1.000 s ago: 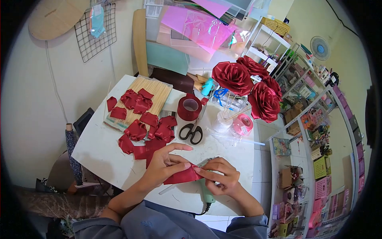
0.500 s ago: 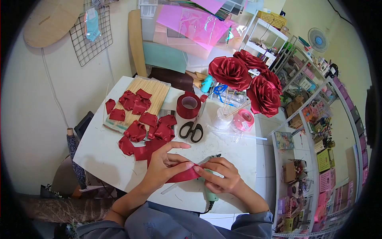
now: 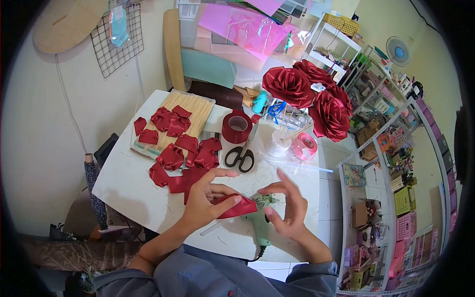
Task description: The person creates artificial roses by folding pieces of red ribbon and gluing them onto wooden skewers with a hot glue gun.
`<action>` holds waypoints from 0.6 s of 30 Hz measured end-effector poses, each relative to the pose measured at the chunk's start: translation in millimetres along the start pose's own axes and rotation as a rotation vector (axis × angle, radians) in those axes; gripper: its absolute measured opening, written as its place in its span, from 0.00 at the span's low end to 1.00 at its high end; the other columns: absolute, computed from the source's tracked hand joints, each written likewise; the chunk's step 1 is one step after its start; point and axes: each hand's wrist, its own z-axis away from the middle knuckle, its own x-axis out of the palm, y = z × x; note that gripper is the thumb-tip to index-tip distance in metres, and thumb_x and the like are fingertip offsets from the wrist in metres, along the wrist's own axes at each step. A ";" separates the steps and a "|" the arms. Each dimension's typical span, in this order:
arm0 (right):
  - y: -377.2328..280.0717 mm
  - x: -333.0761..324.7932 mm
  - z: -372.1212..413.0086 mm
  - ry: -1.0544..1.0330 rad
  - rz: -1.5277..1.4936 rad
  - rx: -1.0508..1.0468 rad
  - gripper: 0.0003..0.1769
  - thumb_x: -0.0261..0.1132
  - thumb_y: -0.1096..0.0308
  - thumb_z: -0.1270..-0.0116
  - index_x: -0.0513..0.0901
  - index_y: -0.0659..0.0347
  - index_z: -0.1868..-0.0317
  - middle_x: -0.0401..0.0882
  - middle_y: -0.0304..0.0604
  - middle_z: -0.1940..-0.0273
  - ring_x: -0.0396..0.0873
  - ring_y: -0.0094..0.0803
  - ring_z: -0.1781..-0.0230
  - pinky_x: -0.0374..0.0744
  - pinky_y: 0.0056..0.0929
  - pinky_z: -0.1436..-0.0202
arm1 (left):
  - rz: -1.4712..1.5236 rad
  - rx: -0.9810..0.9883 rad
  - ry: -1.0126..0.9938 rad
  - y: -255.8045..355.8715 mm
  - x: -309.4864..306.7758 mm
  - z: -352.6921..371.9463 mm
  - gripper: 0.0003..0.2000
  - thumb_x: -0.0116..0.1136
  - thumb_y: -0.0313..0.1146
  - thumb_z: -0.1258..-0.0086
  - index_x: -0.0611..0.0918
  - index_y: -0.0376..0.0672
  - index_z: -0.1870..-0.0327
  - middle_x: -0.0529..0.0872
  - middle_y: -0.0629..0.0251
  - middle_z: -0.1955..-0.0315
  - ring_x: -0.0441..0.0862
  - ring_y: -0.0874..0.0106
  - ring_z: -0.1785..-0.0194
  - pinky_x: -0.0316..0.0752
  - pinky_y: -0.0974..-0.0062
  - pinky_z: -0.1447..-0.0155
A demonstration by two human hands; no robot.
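My left hand (image 3: 210,200) pinches a piece of dark red satin ribbon (image 3: 240,207) between thumb and fingers, its free end pointing right. Fingers spread, my right hand (image 3: 287,205) is apart from the ribbon, over a pale green glue gun (image 3: 261,227) that lies on the table with its cord toward me. Beyond my left hand, folded red ribbon petals (image 3: 170,157) lie in a loose group. Black-handled scissors (image 3: 240,159) rest past my fingers, and a roll of red ribbon (image 3: 236,126) stands behind them.
Bamboo sticks (image 3: 200,111) lie in a bundle at the back left of the white table (image 3: 123,193). Large red ribbon roses (image 3: 288,86) rise at the back right, near a pink tape roll (image 3: 304,146) and a white holder (image 3: 278,145) with sticks. Crowded shelves (image 3: 381,198) line the right.
My right hand has let go of the ribbon and moved right, its fingers spreading. My left hand keeps its hold on the ribbon. The view has shifted slightly.
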 end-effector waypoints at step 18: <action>2.6 11.6 1.8 0.022 -0.593 0.609 0.38 0.59 0.82 0.46 0.51 0.62 0.37 0.76 0.38 0.73 0.72 0.19 0.69 0.69 0.18 0.60 | -0.082 0.157 -0.097 -9.0 8.0 0.7 0.26 0.58 0.21 0.46 0.63 0.37 0.46 0.82 0.53 0.66 0.80 0.72 0.61 0.74 0.78 0.55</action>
